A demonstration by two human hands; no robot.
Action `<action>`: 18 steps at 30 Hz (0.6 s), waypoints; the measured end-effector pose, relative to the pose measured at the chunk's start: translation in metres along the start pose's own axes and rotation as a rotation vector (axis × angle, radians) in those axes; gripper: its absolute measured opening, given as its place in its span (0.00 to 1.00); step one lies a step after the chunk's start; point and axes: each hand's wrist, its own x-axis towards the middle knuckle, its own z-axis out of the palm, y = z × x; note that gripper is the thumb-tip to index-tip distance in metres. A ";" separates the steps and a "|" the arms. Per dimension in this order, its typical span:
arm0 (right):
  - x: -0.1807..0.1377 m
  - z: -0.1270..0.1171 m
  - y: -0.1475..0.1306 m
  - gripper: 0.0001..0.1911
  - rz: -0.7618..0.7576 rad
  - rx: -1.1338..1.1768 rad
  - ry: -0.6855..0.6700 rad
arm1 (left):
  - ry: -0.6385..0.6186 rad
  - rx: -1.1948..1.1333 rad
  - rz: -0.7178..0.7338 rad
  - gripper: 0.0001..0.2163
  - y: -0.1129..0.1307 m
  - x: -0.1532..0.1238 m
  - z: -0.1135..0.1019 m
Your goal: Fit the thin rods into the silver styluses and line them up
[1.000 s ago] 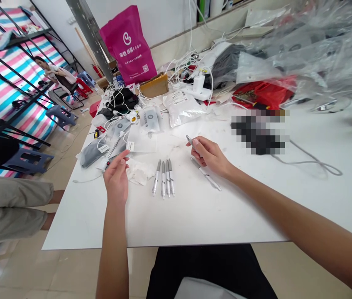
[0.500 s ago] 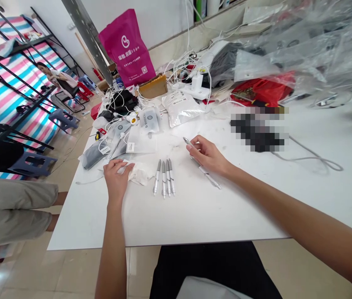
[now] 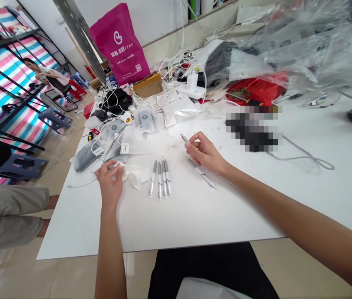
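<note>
My right hand point(image 3: 205, 153) is closed around a silver-and-white pen point(image 3: 183, 137), its grey end pointing up and left. Just beneath that hand a second pen point(image 3: 206, 178) lies slanted on the white table point(image 3: 194, 220). Several matching pens point(image 3: 160, 180) lie side by side between my hands, grey ends away from me. My left hand point(image 3: 110, 178) pinches the edge of a crumpled white tissue point(image 3: 137, 175) with thumb and fingers; the rest of the tissue spreads on the table to the right of it.
Bagged items point(image 3: 87, 155) and tangled white cables point(image 3: 176, 66) crowd the back left, below a magenta bag point(image 3: 121, 45). A white packet point(image 3: 177, 109) and a red plastic bag point(image 3: 261, 89) sit farther back. Someone in light trousers point(image 3: 11, 216) stands by the left edge.
The left thumb and fingers have come together on the tissue. The right hand keeps its pen with little motion. The whole view has shifted slightly.
</note>
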 end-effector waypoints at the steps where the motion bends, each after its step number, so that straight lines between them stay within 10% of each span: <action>1: 0.000 0.000 0.000 0.24 0.000 0.006 0.002 | 0.039 -0.017 -0.001 0.11 0.000 0.000 0.000; 8: 0.000 0.000 -0.001 0.23 -0.032 -0.061 -0.016 | 0.186 -0.121 -0.054 0.08 0.001 -0.001 0.000; 18: 0.000 0.000 -0.001 0.25 -0.015 -0.146 -0.015 | 0.058 -0.169 -0.195 0.11 0.001 -0.008 -0.008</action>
